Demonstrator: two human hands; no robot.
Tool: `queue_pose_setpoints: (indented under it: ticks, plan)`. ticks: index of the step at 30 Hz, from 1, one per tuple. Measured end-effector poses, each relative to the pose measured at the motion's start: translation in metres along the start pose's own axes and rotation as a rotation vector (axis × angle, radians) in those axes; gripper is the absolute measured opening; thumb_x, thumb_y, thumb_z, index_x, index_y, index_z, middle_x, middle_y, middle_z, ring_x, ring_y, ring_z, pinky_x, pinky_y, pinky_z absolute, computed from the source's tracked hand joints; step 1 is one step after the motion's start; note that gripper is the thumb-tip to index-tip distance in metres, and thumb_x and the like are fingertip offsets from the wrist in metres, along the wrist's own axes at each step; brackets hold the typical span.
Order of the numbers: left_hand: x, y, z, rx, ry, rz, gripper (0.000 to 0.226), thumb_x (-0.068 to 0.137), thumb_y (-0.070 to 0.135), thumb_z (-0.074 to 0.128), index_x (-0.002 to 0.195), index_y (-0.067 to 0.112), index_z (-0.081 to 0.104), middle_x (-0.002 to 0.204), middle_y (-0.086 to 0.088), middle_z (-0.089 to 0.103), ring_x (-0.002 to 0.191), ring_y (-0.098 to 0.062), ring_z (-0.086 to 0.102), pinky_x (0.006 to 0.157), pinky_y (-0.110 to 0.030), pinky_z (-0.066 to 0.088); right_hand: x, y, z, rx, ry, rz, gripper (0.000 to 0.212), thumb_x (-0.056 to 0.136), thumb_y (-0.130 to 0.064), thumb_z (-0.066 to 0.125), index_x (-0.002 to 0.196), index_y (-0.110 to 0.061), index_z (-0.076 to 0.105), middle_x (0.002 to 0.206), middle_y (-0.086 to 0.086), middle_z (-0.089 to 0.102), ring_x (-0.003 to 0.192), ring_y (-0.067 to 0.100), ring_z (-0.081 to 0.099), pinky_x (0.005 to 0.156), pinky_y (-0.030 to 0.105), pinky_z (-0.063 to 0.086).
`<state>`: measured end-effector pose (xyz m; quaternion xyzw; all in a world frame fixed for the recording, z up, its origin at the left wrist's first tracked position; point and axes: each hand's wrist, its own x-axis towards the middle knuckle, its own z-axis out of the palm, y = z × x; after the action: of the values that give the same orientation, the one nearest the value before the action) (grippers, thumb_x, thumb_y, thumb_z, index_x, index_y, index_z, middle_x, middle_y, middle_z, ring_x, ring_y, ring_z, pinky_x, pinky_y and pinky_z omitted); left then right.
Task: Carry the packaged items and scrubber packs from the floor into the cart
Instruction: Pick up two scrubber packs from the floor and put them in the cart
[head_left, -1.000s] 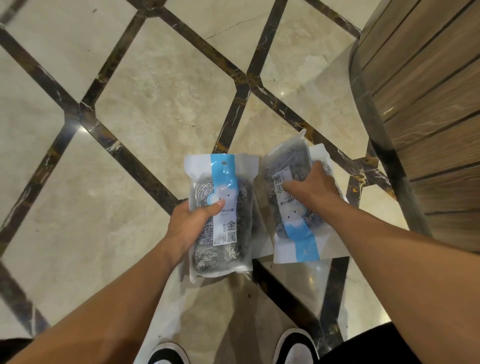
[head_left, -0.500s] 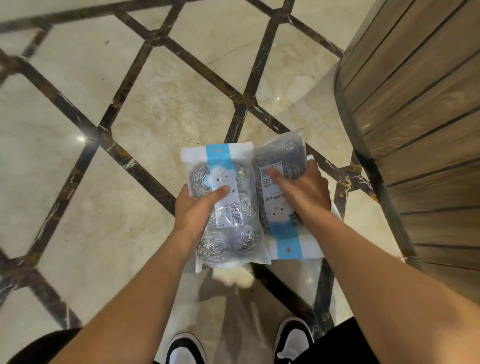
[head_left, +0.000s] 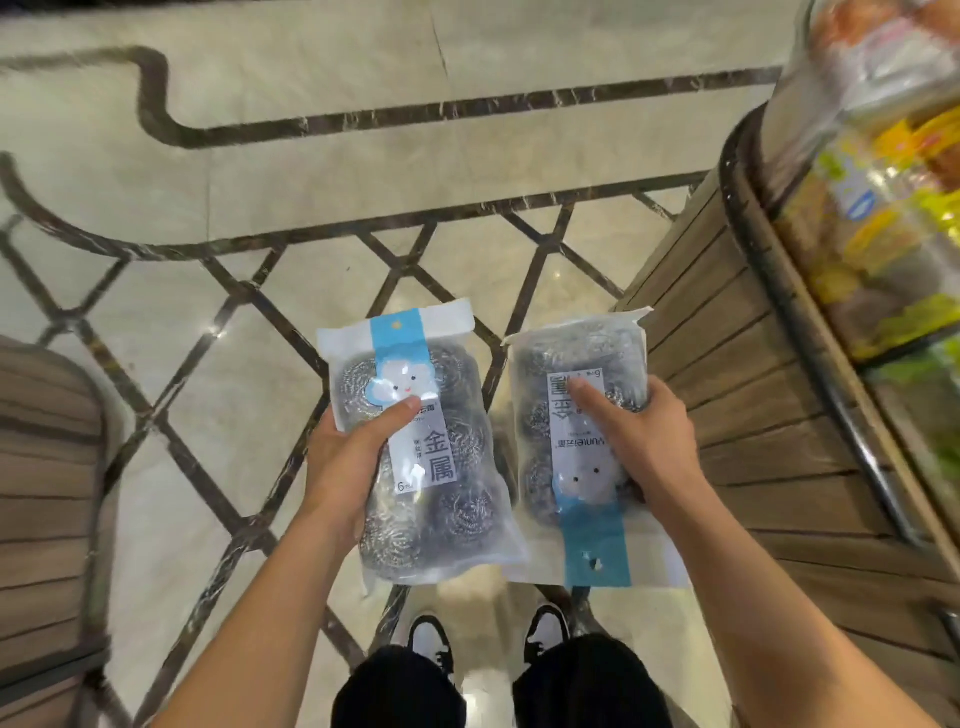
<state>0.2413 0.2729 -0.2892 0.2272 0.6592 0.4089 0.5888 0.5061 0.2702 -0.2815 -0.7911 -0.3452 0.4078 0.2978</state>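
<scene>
The floor (head_left: 291, 156) is polished cream marble inlaid with dark brown veined strips: a lattice of diamonds across the middle of the view, bounded toward 12 o'clock by two long strips and a curved band that loops at 10 o'clock. Ceiling light reflects off the stone.

At 3 o'clock stands the cart (head_left: 779, 395), a wood-slatted body with a metal rail along its upper rim. Inside it, toward 1 and 2 o'clock, lie blurred packaged items (head_left: 878, 171) in clear, yellow and green wrapping. At 9 o'clock a second wood-slatted structure (head_left: 47, 467) with a rounded corner enters from the frame edge. Bare floor runs between these two bodies, from the person's feet out toward 12 o'clock.

The left hand (head_left: 353, 457) grasps the left scrubber pack (head_left: 441, 467), thumb pressed across its front label, fingers hidden behind it. The pack is held above the floor, blue stripe toward 12 o'clock. The right hand (head_left: 639, 441) grasps the right scrubber pack (head_left: 576, 467), thumb on the label, fingers wrapped over its 3 o'clock edge. This pack is inverted, blue stripe toward 6 o'clock, and sits just beside the cart wall. The two packs are close but apart.

Two black-and-white shoes (head_left: 431, 644) show at 6 o'clock.
</scene>
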Motion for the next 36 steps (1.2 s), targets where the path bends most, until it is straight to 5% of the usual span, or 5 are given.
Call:
queue_pose_setpoints:
  ticks: [4, 7, 11, 16, 36]
  plan:
    - [-0.084, 0.103, -0.021, -0.012, 0.01, 0.041, 0.043, 0.08, 0.013, 0.087, 0.12, 0.018, 0.073, 0.104, -0.006, 0.083, 0.095, -0.028, 0.08, 0.09, -0.048, 0.063, -0.065, -0.101, -0.041, -0.006, -0.042, -0.057, 0.025, 0.084, -0.046, 0.084, 0.084, -0.029, 0.067, 0.087, -0.011, 0.073, 0.073, 0.001, 0.068, 0.054, 0.015, 0.049]
    - [-0.137, 0.167, -0.041, -0.041, -0.005, 0.061, 0.038, 0.08, 0.01, 0.086, 0.116, 0.016, 0.073, 0.1, -0.01, 0.083, 0.091, -0.03, 0.08, 0.083, -0.045, 0.065, -0.1, -0.169, -0.061, 0.03, -0.046, -0.098, 0.041, 0.067, -0.064, 0.087, 0.083, -0.029, 0.072, 0.093, -0.007, 0.079, 0.093, 0.019, 0.076, 0.085, 0.039, 0.062]
    - [-0.189, 0.224, -0.07, -0.075, 0.044, 0.168, 0.035, 0.081, 0.008, 0.086, 0.111, 0.018, 0.071, 0.092, -0.005, 0.083, 0.08, -0.021, 0.081, 0.061, -0.03, 0.063, -0.134, -0.238, -0.074, 0.056, -0.101, -0.24, 0.054, 0.064, -0.068, 0.087, 0.096, -0.026, 0.077, 0.092, -0.007, 0.081, 0.093, 0.022, 0.078, 0.09, 0.048, 0.062]
    - [-0.242, 0.256, -0.102, -0.129, 0.151, 0.266, 0.04, 0.081, 0.012, 0.087, 0.118, 0.017, 0.072, 0.099, -0.006, 0.083, 0.09, -0.027, 0.081, 0.084, -0.043, 0.063, -0.165, -0.298, -0.062, 0.106, -0.294, -0.357, 0.055, 0.059, -0.06, 0.089, 0.1, -0.025, 0.077, 0.092, -0.004, 0.083, 0.088, 0.021, 0.08, 0.088, 0.051, 0.063]
    - [-0.618, 0.058, -0.252, -0.683, 1.18, 0.347, 0.04, 0.08, 0.012, 0.087, 0.117, 0.015, 0.074, 0.101, -0.014, 0.082, 0.09, -0.035, 0.08, 0.085, -0.053, 0.064, -0.515, -0.266, 0.107, -0.273, -1.305, -0.858, 0.081, 0.048, -0.076, 0.088, 0.109, -0.024, 0.074, 0.099, -0.006, 0.081, 0.094, 0.02, 0.078, 0.094, 0.047, 0.061]
